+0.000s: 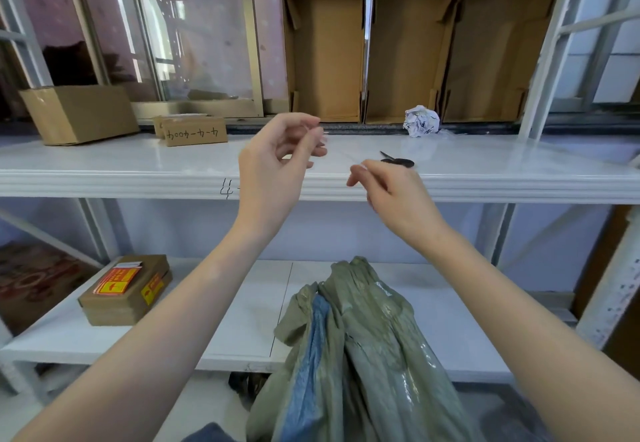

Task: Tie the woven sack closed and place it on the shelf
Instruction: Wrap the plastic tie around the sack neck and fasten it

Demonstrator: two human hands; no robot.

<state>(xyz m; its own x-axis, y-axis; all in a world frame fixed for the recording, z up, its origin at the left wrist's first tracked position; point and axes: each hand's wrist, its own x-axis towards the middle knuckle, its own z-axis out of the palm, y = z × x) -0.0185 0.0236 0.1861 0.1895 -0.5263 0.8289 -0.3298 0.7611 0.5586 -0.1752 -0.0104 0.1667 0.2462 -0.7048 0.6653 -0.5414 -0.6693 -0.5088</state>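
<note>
A white metal shelf unit (138, 178) fills the frame, w/ both bare hands raised in front of its upper board. Behind and above the hands, open cardboard bins (408, 50) stand upright at the back of that board. Well below the hands, btwn the two forearms, the woven sack (367, 344) slumps against the lower board's front edge, olive-green w/ a blue strip, its mouth gathered but loose and untied. Far left of the left hand sits a plain carton (79, 112); nearer it, a small box w/ handwritten marks (194, 131). Below-left of the left forearm, a taped box w/ red-yellow labels (126, 291) rests on the lower board. Up-right of the right hand lies a crumpled paper ball (421, 120); just beyond its fingertips, dark scissors (396, 161) lie flat on the board. The left hand (277, 164) is half curled, thumb and forefinger pinched together; the right hand (388, 187) likewise pinches. A very thin thread seems stretched btwn the two pinches, too faint to be sure.
</note>
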